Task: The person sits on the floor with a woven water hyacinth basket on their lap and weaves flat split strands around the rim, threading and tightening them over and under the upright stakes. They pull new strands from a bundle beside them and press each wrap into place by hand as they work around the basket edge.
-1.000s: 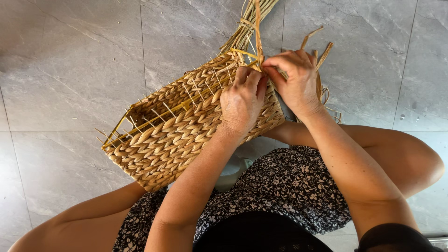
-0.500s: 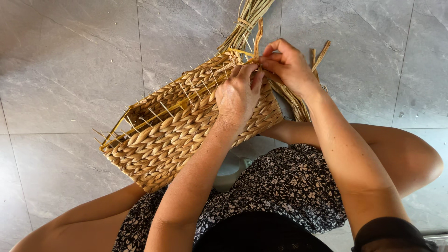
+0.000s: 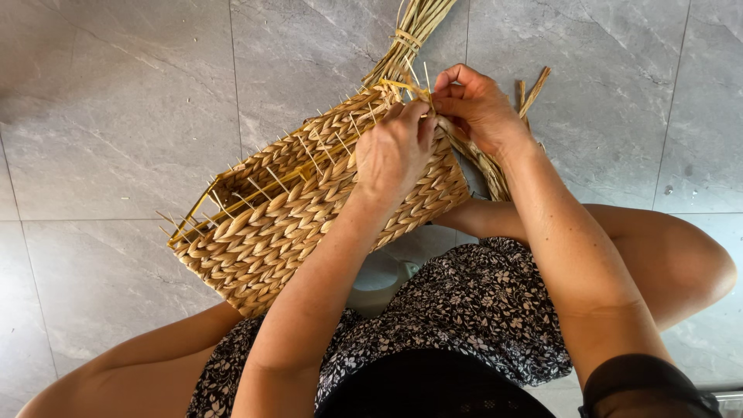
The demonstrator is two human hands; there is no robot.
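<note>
Grey tiled floor. Both hands, left hand and right hand, pinch thin, pliable straw strands at the light, stiff woven basket rim.

Grey tiled floor, bundle of straw reeds on it.
</note>
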